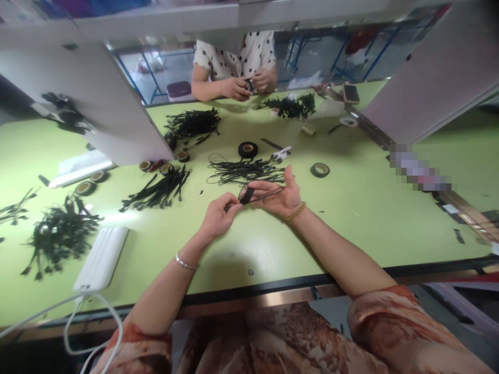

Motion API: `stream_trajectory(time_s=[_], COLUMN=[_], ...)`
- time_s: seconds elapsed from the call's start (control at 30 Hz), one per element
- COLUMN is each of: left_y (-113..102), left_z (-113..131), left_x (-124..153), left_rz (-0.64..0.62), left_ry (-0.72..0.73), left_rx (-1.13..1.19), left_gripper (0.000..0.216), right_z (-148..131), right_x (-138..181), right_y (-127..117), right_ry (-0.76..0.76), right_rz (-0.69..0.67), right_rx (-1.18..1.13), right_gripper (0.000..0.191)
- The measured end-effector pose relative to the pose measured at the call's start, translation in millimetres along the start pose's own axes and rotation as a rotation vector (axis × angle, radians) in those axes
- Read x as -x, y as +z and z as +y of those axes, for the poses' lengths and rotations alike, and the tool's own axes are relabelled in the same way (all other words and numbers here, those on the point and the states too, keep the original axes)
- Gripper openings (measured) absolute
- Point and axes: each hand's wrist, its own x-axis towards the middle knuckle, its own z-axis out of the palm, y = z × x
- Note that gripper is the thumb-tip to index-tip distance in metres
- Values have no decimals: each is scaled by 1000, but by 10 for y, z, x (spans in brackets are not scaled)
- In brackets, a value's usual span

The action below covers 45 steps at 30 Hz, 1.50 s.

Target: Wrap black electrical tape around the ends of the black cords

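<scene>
My left hand (pixel 220 215) is closed in a pinch on one end of a thin black cable (pixel 268 195). The cable runs rightward across the palm of my right hand (pixel 278 198). That hand is turned palm up, its thumb raised away from the outstretched fingers. Between the two hands, a roll of black tape (pixel 245 194) stands on edge at my right fingertips, which seem to touch it; the exact contact is hidden. Just beyond lies a bundle of looped black cables (pixel 245 170).
Black tape rolls (pixel 248 150) and another roll (pixel 320 170) lie on the green table (pixel 335 234). Left are cable piles (pixel 158 189), a white power strip (pixel 103 259) and a white panel (pixel 117 104). Across the table, a person (pixel 236 67) holds a tape roll.
</scene>
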Motion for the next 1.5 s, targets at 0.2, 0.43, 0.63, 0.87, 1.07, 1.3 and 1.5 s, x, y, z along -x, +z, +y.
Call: stream_trajectory(time_s=[0.2,0.43,0.63,0.87,1.07,1.3,1.5], left_y=[24,95,134,56,85,123,89], left_z=[-100,5,-23,-100,-94,-82,-58], left_x=[-33,8,-18,-105,-83,-62,-42], left_rz=[-52,-46,-22,-59,113,283,167], left_ry=[-149,-157,-209,-583,-553,-354,-257], left_rx=[82,-127,-230,631,735,611,483], left_gripper=[24,16,16,16,30,31,30], right_z=[33,90,136,-3,21,192,148], right_x=[-14,-54,-17,77,112,80,52], right_y=[-144,-23,212,261,319,337,345], right_ry=[-25,-116,-238,-434,-554,-619,-726], right_rz=[-66,14,209,125,9,35,402], right_rx=[-14,-60,143,752,1182,1501,1395], right_gripper=[74,42,38,34,21,13,16])
